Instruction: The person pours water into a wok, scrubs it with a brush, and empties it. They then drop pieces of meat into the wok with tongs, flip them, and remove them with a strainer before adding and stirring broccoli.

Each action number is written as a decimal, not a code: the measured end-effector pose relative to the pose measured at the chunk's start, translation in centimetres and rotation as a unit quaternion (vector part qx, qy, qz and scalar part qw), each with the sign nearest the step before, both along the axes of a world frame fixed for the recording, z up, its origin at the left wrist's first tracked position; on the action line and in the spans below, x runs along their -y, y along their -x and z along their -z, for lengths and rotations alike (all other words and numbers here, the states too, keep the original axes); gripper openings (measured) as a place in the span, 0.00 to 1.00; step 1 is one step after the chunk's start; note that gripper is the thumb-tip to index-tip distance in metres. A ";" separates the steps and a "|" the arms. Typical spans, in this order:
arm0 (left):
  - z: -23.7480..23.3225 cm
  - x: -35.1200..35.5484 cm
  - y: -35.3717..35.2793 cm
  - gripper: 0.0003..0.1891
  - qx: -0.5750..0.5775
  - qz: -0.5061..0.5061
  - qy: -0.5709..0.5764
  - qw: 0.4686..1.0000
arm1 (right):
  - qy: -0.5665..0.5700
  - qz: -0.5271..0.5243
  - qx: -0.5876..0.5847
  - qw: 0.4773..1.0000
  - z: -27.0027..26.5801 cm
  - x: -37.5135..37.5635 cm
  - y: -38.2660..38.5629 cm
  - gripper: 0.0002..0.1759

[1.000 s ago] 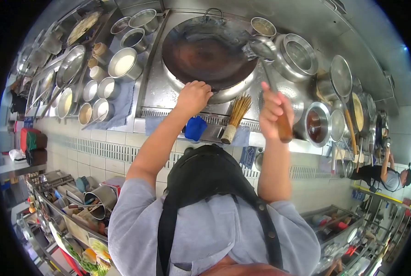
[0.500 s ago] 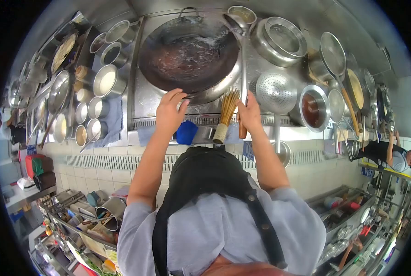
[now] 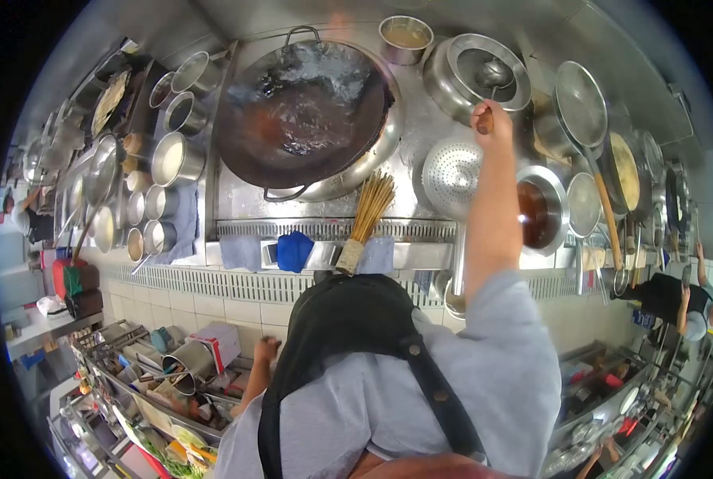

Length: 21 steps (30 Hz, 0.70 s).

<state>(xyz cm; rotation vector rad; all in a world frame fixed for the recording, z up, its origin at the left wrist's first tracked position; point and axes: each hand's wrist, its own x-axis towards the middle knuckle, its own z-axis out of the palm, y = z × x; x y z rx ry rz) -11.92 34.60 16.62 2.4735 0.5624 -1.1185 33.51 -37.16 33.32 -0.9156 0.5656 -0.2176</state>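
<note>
My right hand (image 3: 493,124) is closed round the wooden-ended handle of a metal ladle (image 3: 493,74). The ladle's bowl rests inside the round metal strainer (image 3: 462,65) on top of a wide steel pot (image 3: 440,86). My left hand (image 3: 267,349) hangs low beside the black apron, away from the stove, its fingers curled; whether it holds anything is hard to make out. A large dark wok (image 3: 237,136) with moving, steaming liquid stands on the stove, left of the ladle. In front of it lies a bamboo brush (image 3: 372,209) near a blue cloth (image 3: 295,251).
A perforated skimmer (image 3: 450,177) and a bowl of reddish-brown liquid (image 3: 536,209) are under and beside my right forearm. Metal containers (image 3: 173,160) stand left of the wok. Another person (image 3: 675,299) is at the far right. Behind is a loaded rack (image 3: 149,399).
My right hand has moved up and right with the ladle, whose bowl left the wok's side for the strainer. My left hand has left the wok's near edge and dropped down to my side.
</note>
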 end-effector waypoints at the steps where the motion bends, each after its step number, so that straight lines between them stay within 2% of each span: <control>1: -0.7 -0.5 1.6 0.23 -0.025 -0.004 0.020 0.999 | -0.074 0.001 0.080 0.994 -0.5 -0.7 0.4 0.05; 2: -0.3 -1.7 3.0 0.23 -0.026 -0.009 0.020 0.999 | -0.074 -0.004 0.079 0.994 -1.2 -1.9 1.0 0.05; 4: 1.5 -4.3 5.7 0.21 -0.063 0.226 -0.010 0.972 | -0.112 -0.023 0.073 0.991 -3.1 -6.1 2.9 0.07; 5: 3.1 -4.9 6.8 0.21 -0.069 0.215 -0.015 0.974 | -0.117 -0.019 0.078 0.990 -5.0 -8.7 4.6 0.11; 6: 5.1 -5.4 7.0 0.18 -0.054 0.131 -0.030 0.989 | -0.123 -0.028 0.074 0.989 -5.6 -10.6 6.1 0.11; 7: 6.2 -5.9 6.8 0.17 -0.038 0.049 -0.042 0.997 | -0.177 -0.071 0.123 0.974 -6.2 -12.0 7.5 0.14; 8: 5.9 -5.9 5.2 0.16 0.016 0.173 -0.037 0.984 | -0.226 -0.111 0.172 0.952 -6.9 -13.2 8.6 0.17; 9: 5.7 -5.6 2.6 0.15 0.070 0.296 -0.029 0.952 | -0.225 -0.112 0.172 0.953 -7.7 -14.6 9.5 0.17; 11: 7.7 -5.8 -2.3 0.14 0.121 0.346 -0.001 0.930 | -0.364 -0.209 0.225 0.879 -8.9 -17.8 11.1 0.20; 13: 6.0 -3.9 -7.0 0.14 0.159 0.078 0.098 0.979 | -0.376 -0.220 0.214 0.874 -9.5 -20.7 11.8 0.21; 14: 5.4 -3.5 -9.1 0.14 0.160 0.089 0.103 0.978 | -0.394 -0.236 0.201 0.865 -9.6 -22.0 11.8 0.21; 16: 4.7 -3.6 -12.4 0.17 0.266 0.113 0.184 0.939 | -0.287 -0.242 0.177 0.910 -9.6 -24.3 11.5 0.22; 17: 4.3 -3.7 -13.1 0.17 0.261 0.129 0.192 0.937 | -0.209 -0.241 0.133 0.938 -8.9 -24.7 11.0 0.22; 18: 4.2 -3.9 -13.6 0.20 0.236 0.052 0.219 0.945 | -0.087 -0.197 0.081 0.973 -10.3 -26.1 11.6 0.20; 19: 3.9 -4.2 -14.1 0.24 0.207 -0.023 0.242 0.948 | 0.017 -0.178 0.055 0.982 -9.4 -26.8 12.1 0.20; 20: 3.3 -4.5 -14.2 0.24 0.199 -0.002 0.250 0.947 | 0.122 -0.156 0.026 0.980 -8.0 -27.2 12.4 0.21; 21: 2.8 -5.2 -13.7 0.26 0.184 -0.026 0.237 0.954 | 0.239 -0.127 -0.001 0.963 -5.7 -27.6 13.0 0.20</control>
